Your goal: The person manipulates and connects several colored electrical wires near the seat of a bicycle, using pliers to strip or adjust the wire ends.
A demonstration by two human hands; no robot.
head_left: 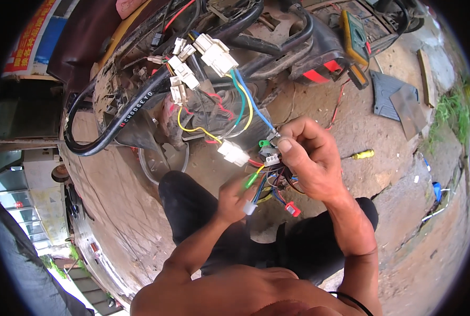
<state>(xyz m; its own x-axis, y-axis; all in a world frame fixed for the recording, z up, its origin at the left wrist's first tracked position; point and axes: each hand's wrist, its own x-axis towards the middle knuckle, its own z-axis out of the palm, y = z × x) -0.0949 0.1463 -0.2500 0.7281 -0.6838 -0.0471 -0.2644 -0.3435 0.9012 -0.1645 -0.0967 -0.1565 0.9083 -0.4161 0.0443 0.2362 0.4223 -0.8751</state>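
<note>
My right hand point(311, 158) is closed, thumb and fingertips pinching the end of a blue wire point(253, 101) by its metal terminal point(273, 135). That wire runs down from a large white connector point(214, 54). Just under these fingertips is a small white plug point(272, 159) of a wire bundle point(274, 184). My left hand point(232, 200), slightly blurred, is beside a green-sleeved terminal point(251, 180) and a pale blue connector point(249, 207); whether it grips them I cannot tell. A white connector point(234, 152) with a yellow wire hangs above it. A red connector point(292, 209) dangles below the bundle.
Ahead stands a stripped vehicle frame with a black tube point(140, 100) and several white connectors point(183, 71). A yellow-edged multimeter point(355, 38) rests on its rear part. On the ground at right lie a yellow-handled screwdriver point(363, 154) and a grey floor panel point(390, 95).
</note>
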